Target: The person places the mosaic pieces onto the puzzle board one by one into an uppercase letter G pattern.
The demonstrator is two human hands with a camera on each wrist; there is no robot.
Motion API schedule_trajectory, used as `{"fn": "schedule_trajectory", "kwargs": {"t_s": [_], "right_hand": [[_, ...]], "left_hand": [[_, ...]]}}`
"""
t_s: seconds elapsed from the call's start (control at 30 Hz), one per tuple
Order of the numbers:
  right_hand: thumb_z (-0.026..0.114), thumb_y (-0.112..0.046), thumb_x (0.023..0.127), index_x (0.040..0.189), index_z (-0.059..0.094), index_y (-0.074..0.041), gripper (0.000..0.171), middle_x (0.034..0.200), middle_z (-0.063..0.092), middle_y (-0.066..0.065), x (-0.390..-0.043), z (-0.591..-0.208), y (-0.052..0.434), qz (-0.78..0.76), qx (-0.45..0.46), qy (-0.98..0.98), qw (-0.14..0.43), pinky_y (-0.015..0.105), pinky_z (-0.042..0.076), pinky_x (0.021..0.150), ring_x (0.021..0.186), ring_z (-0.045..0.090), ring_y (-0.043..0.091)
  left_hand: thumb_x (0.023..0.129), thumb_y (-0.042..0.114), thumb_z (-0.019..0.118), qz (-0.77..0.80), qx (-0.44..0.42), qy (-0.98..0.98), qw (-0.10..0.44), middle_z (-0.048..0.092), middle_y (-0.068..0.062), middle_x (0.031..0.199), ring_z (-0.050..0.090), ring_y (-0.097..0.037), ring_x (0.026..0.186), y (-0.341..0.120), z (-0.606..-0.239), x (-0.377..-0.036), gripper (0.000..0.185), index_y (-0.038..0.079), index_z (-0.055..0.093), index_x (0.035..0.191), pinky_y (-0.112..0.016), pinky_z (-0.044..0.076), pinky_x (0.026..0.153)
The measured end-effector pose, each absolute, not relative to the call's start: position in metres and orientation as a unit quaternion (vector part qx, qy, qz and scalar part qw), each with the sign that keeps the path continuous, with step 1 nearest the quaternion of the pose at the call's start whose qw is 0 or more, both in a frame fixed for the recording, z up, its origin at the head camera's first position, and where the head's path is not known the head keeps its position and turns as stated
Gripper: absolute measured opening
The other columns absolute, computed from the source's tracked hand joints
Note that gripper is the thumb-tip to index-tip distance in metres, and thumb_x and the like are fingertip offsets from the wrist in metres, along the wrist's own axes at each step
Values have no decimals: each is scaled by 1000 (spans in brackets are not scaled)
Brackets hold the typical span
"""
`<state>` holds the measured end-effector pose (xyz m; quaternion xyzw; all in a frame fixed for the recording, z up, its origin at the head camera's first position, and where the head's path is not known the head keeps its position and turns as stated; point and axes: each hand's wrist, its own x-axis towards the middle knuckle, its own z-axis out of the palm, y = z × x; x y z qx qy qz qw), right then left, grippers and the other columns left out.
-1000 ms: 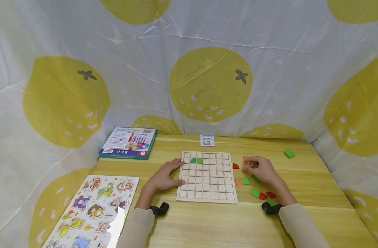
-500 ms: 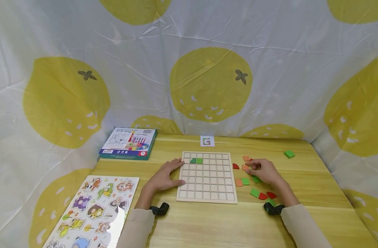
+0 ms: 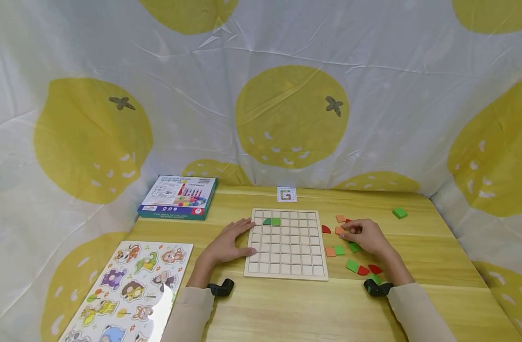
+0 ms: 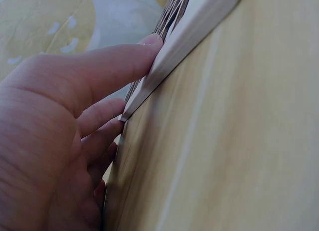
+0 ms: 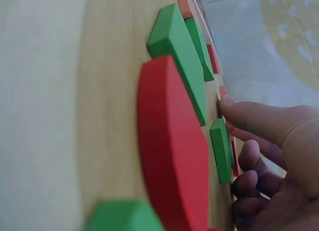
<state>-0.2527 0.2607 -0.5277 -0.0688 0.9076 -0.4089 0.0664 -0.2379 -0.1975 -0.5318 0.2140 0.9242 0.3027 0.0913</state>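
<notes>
At the head view's centre lies a pale wooden grid board (image 3: 286,263) carrying two pieces: one dark green quarter-circle tile (image 3: 267,221) and one light green square tile (image 3: 275,221). The left hand (image 3: 229,242) is spread, thumb and fingers at the board's left edge; the left wrist view alone shows the thumb lying against the board's thick rim.

Right of centre are three orange square tiles (image 3: 340,218), at least four red quarter-circle tiles (image 3: 326,229) and at least five loose green tiles (image 3: 352,265). The right hand (image 3: 365,236) has thumb and forefinger at the middle orange tile; whether they pinch it or only touch it cannot be told. That hand covers most of one red tile and part of one green tile. The right wrist view shows its other fingers curled, plus the tiles' thick sides; a green tile is cut off at bottom.

One animal picture board (image 3: 128,280), lower left, is cropped below.
</notes>
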Motion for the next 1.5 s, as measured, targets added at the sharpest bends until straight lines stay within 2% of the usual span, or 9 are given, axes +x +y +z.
{"fn": "schedule_trajectory", "kwargs": {"t_s": [0.4,0.73,0.93,1.33,1.5], "right_hand": [[77,-29,94,119,76,-5,35,90,63,5,-253,-521,254,-409,-74,908,50,23,45,63,80,51,18],[77,-25,94,121,74,-2,35,84,60,7,-254,-511,238,-440,-97,892,42,23,41,57,71,47,14],[77,-20,94,116,77,-5,27,79,57,4,-259,-506,223,-428,-111,897,33,24,39,55,63,43,12],[80,-21,91,112,79,-7,26,74,57,3,-268,-505,189,-425,-122,897,25,23,37,55,64,45,17],[81,-22,90,113,79,-9,26,75,55,2,-270,-508,175,-435,-117,892,45,23,39,59,68,46,17]], "left_hand": [[87,52,75,305,212,924,93,30,0,170,20,-30,160,-197,-533,-237,85,23,42,160,-49,11,132],[87,53,74,298,217,925,93,28,0,171,20,-31,160,-199,-534,-239,86,22,40,160,-49,10,133],[88,52,75,301,218,924,92,29,-1,171,20,-31,160,-199,-534,-239,86,21,41,160,-49,9,133],[88,53,75,302,220,923,91,29,0,170,20,-30,160,-199,-533,-239,85,22,42,160,-49,10,132],[87,53,75,302,217,924,93,29,0,171,19,-30,160,-199,-533,-239,86,23,41,160,-49,10,133]]}}
